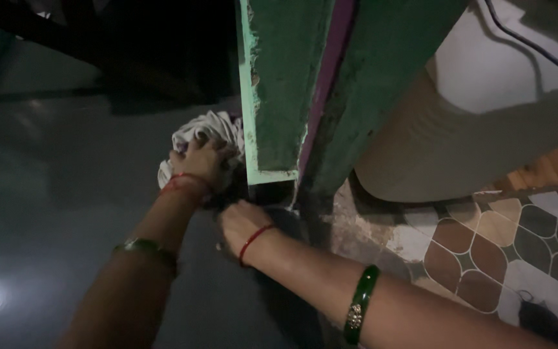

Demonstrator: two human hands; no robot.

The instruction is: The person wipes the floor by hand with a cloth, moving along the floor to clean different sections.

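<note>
At green door frame base: L hand w/ white cloth (bunched), R hand beside.

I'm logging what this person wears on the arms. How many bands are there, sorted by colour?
Red thread bands: 2, one on the left wrist, one on the right wrist
Green bangles: 2, one on the left forearm, one on the right forearm
Total: 4

The left hand grips a pale cloth.
</note>
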